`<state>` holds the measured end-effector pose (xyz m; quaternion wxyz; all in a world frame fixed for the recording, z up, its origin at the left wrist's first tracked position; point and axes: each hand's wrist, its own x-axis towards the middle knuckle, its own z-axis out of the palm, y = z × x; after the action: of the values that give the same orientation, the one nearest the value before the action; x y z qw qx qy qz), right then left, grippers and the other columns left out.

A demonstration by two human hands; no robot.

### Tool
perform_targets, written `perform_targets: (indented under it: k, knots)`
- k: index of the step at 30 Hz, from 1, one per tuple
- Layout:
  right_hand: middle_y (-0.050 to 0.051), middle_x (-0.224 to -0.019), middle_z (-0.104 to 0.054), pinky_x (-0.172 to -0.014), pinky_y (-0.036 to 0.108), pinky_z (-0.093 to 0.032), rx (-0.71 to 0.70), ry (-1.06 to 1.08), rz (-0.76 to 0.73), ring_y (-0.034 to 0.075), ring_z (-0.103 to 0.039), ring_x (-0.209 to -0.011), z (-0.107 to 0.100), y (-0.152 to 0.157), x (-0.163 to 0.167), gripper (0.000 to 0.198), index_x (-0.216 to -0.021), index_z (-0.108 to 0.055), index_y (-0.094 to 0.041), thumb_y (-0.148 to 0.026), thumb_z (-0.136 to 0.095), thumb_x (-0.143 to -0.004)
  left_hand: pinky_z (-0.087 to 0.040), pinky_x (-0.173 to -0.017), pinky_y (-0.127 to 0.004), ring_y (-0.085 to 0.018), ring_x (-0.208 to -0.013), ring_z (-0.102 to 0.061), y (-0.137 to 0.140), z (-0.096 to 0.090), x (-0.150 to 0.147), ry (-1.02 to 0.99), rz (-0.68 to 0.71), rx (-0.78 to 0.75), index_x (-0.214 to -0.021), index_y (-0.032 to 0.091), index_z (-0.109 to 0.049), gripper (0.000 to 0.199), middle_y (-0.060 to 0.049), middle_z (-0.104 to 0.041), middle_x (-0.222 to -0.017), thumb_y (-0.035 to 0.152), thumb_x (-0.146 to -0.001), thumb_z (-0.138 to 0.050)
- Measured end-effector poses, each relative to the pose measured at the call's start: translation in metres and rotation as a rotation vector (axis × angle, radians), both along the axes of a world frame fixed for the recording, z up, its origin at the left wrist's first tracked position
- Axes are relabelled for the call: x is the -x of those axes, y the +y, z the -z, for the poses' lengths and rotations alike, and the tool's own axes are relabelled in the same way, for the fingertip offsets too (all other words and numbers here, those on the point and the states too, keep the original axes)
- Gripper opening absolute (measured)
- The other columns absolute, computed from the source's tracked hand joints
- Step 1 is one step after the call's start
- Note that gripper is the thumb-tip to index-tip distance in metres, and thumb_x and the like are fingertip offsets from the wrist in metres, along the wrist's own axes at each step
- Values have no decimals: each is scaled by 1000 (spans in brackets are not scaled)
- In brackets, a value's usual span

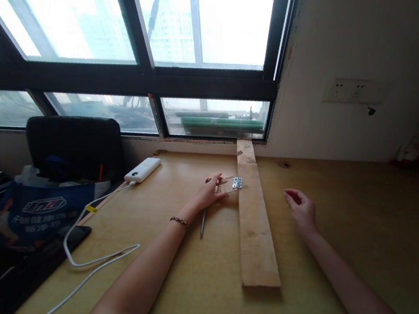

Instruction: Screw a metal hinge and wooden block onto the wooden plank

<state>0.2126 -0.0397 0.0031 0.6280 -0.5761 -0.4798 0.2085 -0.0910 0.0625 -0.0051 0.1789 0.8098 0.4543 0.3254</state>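
The long board point(260, 236) lies flat on the worktop point(191, 293), its far end close to the window point(214, 119) and its near end toward the person; everything else is placed here by that board. A small metal hinge point(237, 182) sits at the board's left edge, toward its far half. It appears to straddle the seam, one leaf on the board and the other on a small wood piece point(230, 189) just left of it, which would explain why the two are set edge to edge: each leaf needs wood beneath it.

The left hand point(208, 192) reaches in from the board's left side. Its thumb and fingers are spread around the small wood piece and clamped on its edges, probably to keep it from sliding away from the board. What looks like a screwdriver point(202, 224) lies left of the board, partly hidden by that hand; its shaft points toward the person, perhaps left there to be within easy reach.

The right hand point(301, 214) hangs to the right of the board, well apart from it. Thumb and forefinger are brought together at the tips, the other fingers curled; whether something tiny is pinched between them, I cannot tell.

Farther left of the board, a white power bank point(143, 170) rests near the worktop's edge, with a white cable point(100, 263) trailing from it.
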Motion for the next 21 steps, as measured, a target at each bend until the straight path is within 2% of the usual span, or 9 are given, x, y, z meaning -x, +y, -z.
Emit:
perform_targets:
  k: [5, 9, 13, 21]
  knots:
    - [6, -73, -66, -61, 28, -48, -48, 156, -265, 16, -60, -68, -25, 28, 61, 30, -81, -64, -15, -41, -67, -65, -23, -103, -43, -24, -106, -55, 0, -2, 0, -74, 10, 47, -128, 22, -36, 79, -11, -54, -123, 40, -60, -73]
    - [6, -80, -68, -70, 31, -50, -83, 122, -377, 19, -63, -76, -31, 59, 97, 27, -80, -66, -16, -37, -69, -63, -23, -103, -42, -23, -104, -57, -2, -5, 1, -106, 15, 42, -127, 22, -37, 79, -11, -54, -122, 39, -60, -73]
    - [6, -79, -69, -73, 32, -50, -46, 32, -378, 20, -64, -75, -27, 74, 110, 23, -78, -67, -16, -34, -67, -64, -25, -101, -42, -23, -105, -57, -4, -6, 2, -130, 21, 36, -127, 24, -37, 78, -10, -55, -121, 38, -59, -74]
    - [3, -71, -68, -64, 28, -50, -39, -138, -382, 17, -63, -66, -27, 68, 112, 16, -74, -66, -17, -31, -63, -67, -32, -98, -41, -23, -104, -57, 1, 1, 5, -235, 58, 34, -127, 23, -39, 79, -10, -54, -121, 36, -58, -75]
